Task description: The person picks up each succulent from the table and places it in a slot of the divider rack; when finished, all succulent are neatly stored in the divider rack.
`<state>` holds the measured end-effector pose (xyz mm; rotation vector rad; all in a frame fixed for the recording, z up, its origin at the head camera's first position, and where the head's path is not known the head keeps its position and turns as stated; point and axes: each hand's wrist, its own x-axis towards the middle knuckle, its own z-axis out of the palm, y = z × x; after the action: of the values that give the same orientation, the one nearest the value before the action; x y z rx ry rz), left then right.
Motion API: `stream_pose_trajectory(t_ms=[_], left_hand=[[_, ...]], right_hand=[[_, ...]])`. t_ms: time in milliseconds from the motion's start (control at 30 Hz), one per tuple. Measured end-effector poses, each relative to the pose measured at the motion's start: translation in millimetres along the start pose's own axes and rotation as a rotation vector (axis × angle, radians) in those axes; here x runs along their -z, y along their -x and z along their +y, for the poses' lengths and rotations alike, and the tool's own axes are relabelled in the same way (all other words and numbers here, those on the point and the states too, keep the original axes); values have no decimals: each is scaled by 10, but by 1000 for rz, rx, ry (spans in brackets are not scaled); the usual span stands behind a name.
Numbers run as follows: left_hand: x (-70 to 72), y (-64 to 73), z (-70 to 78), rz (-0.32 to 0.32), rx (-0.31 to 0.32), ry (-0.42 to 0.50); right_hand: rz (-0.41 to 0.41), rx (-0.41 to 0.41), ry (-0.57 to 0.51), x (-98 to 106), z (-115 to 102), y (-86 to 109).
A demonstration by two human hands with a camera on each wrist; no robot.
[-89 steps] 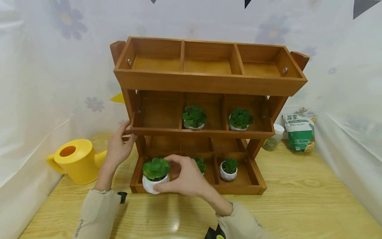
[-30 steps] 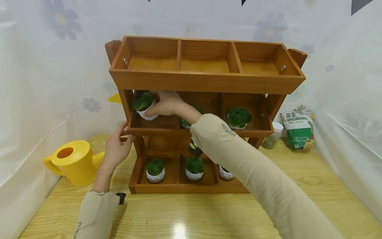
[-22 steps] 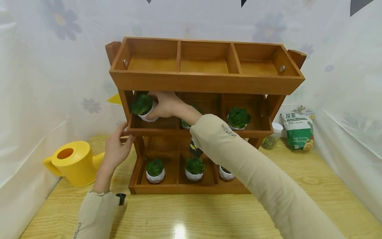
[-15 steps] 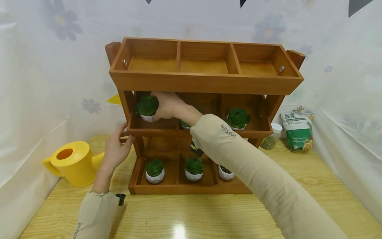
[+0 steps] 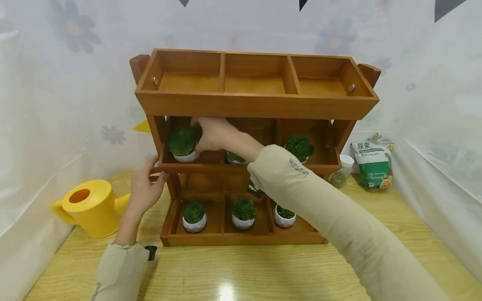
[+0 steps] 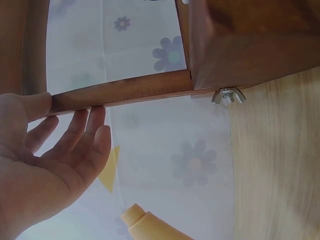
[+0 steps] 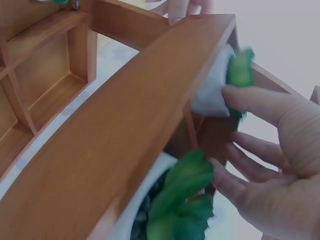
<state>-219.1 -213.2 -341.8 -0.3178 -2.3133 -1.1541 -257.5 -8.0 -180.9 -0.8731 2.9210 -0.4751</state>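
Observation:
A three-tier wooden planter shelf (image 5: 256,106) stands on the table. My left hand (image 5: 147,186) holds the left end of its middle tier; the left wrist view shows the thumb above the wooden rail (image 6: 125,92) and fingertips under it. In the middle tier's left compartment is a succulent in a white pot (image 5: 185,157). My right hand (image 5: 218,136) is at its right side. In the right wrist view the thumb touches the pot's rim, while the other fingers are spread apart from it. A neighbouring succulent (image 7: 180,205) lies close to those fingertips.
More potted succulents sit in the middle tier's other compartments and along the bottom tier (image 5: 244,239). A yellow watering can (image 5: 94,213) stands at left. At right are a lidded jar (image 5: 340,173) and a green-and-white bag (image 5: 373,165). The top tier overhangs my right hand.
My right hand carried the potted succulent from before the bottom tier up into the middle tier's left compartment, then lowered it; the fingers have spread. My left hand kept its hold.

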Motion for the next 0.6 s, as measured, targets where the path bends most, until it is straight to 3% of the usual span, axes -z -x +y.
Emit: stream_pose_trajectory(t_ms=[133,367,500,600], left_hand=[[16,16,-1,0,12,-6],[9,17,-1,3,16,-18],[-1,18,-20,9,6,-16],[-3,22,-20,24,9,-17]], right_hand=[[-44,68,17,27,58,114],[-20,231,33,99,158,461],[-20,338,-36,69,220,765],[-22,422,-143,-72,300,1010]])
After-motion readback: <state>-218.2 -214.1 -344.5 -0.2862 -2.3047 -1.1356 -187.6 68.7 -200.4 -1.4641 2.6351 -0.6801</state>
